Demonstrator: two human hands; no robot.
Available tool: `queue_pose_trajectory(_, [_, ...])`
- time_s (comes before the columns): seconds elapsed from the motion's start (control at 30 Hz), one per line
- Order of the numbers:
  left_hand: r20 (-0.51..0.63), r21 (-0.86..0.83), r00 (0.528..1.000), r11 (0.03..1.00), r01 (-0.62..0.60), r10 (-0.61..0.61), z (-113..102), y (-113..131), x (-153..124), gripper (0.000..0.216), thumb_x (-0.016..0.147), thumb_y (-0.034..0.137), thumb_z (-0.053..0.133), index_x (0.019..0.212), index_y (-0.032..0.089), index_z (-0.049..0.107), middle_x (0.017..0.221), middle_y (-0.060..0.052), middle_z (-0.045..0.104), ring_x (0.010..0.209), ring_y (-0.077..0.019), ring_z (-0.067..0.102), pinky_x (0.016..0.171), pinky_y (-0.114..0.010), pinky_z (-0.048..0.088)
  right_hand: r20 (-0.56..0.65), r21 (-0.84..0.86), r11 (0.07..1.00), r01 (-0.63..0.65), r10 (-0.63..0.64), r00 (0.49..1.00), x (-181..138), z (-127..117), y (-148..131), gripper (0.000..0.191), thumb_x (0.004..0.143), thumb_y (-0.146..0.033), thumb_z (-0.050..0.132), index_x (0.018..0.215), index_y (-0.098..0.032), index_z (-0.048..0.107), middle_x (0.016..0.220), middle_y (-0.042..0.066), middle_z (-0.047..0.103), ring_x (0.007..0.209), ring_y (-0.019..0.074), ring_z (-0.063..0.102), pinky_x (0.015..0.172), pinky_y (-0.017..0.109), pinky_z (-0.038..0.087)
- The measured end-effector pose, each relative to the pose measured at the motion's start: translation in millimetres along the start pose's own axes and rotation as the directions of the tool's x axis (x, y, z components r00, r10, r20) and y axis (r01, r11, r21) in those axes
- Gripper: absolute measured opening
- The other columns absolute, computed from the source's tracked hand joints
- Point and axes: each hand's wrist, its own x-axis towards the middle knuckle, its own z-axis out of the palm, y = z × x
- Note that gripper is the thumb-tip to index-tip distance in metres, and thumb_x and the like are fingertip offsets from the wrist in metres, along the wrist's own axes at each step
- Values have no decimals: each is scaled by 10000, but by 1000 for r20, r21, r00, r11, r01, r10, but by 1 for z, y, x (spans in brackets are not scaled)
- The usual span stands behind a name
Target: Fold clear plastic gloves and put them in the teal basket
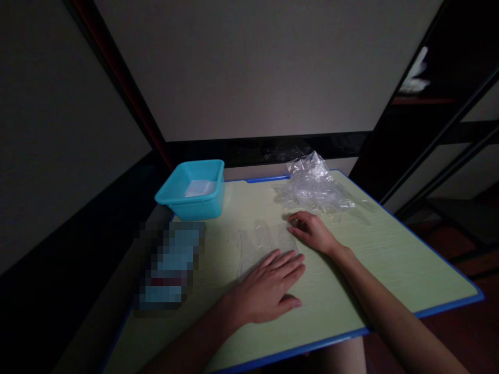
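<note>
A clear plastic disposable glove (pixel 253 244) lies spread on the table in front of me. My left hand (pixel 271 288) rests flat over its near part, fingers stretched and slightly spread, so that part of the glove is hidden. Close to the glove's right edge is my right hand (pixel 312 231), its fingers curved and a gap showing between thumb and forefinger. Whether its fingertips touch the thin film is hard to make out. Behind the right hand lies a crumpled heap of clear plastic gloves (pixel 315 187).
A turquoise plastic basket (pixel 198 208) with something white inside stands at the back left. Nearer on that side lies a pixelated, blurred-out object (pixel 171 265). The light green table (pixel 390 259) has a blue rim, and a pale panel (pixel 265 67) rises behind it.
</note>
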Motion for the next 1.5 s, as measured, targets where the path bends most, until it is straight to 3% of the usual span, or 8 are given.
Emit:
queue_pose_trajectory(0.13, [13, 5, 1000, 1000, -3, 3, 0, 0, 0, 572, 839, 431, 468, 1320, 170, 303, 1420, -64, 280, 1321, -187, 171, 1085, -367, 116, -41, -36, 999, 41, -43, 998, 1, 2, 5, 146, 745, -218, 592, 881, -165, 584, 949, 97, 557, 911, 220, 513, 819, 351, 409])
queue_pose_trajectory(0.37, [42, 36, 999, 999, -2, 0, 0, 0, 0, 567, 859, 456, 417, 1329, 165, 290, 1433, -56, 249, 1328, -170, 137, 1086, -351, 82, -135, -73, 995, 66, -75, 988, 0, 5, 6, 131, 782, -216, 543, 897, -168, 581, 950, 89, 533, 913, 217, 519, 815, 379, 436])
queue_pose_trajectory(0.53, [35, 42, 999, 999, 4, -6, 0, 2, 0, 563, 855, 463, 416, 1318, 159, 316, 1411, -66, 304, 1316, -184, 182, 1083, -351, 92, 108, 43, 957, 287, -290, 951, -5, 2, -29, 282, 896, -201, 351, 1103, -163, 539, 1126, 101, 559, 1076, 192, 481, 926, 380, 394])
queue_pose_trajectory(0.73, [28, 34, 999, 999, 36, -37, 0, 2, 1, 528, 833, 455, 461, 1276, 176, 389, 1320, -64, 442, 1253, -214, 319, 1062, -357, 160, 437, 31, 920, 390, -363, 823, -6, 10, -45, 456, 920, -263, 301, 1349, -110, 293, 1405, 109, 297, 1305, 185, 213, 1078, 395, 186])
queue_pose_trajectory(1.07, [-94, -18, 991, 995, -96, 94, -11, 4, -1, 402, 817, 351, 523, 1188, 199, 498, 1265, -45, 501, 1224, -206, 362, 1073, -387, 158, 350, 124, 951, 283, -309, 884, -5, 11, -38, 450, 933, -297, 251, 1361, -159, 269, 1426, 70, 253, 1315, 160, 184, 1079, 404, 185])
queue_pose_trajectory(1.17, [-277, -40, 960, 999, 35, -45, -15, -4, -2, 317, 849, 266, 455, 1135, 154, 535, 1175, -67, 569, 1132, -174, 467, 1043, -358, 258, 218, 80, 966, 245, -257, 942, -6, 12, -37, 436, 925, -277, 260, 1340, -156, 318, 1392, 82, 327, 1300, 167, 235, 1066, 416, 231])
queue_pose_trajectory(1.27, [-415, -2, 859, 945, 328, -299, -14, -18, -5, 336, 872, 211, 364, 1144, 100, 527, 1203, -117, 547, 1139, -191, 471, 996, -362, 343, 152, -104, 971, 213, -196, 969, -10, 16, -41, 452, 892, -215, 294, 1327, -103, 339, 1388, 124, 321, 1296, 193, 243, 1060, 422, 253])
queue_pose_trajectory(1.5, [-265, 315, 877, 823, 472, -401, 8, -26, -9, 458, 871, 195, 305, 1274, -16, 361, 1364, -205, 329, 1275, -251, 284, 1028, -403, 293, 260, -424, 881, 209, -102, 960, -26, 39, -60, 515, 865, -212, 334, 1320, 27, 306, 1394, 207, 246, 1304, 247, 197, 1063, 385, 239])
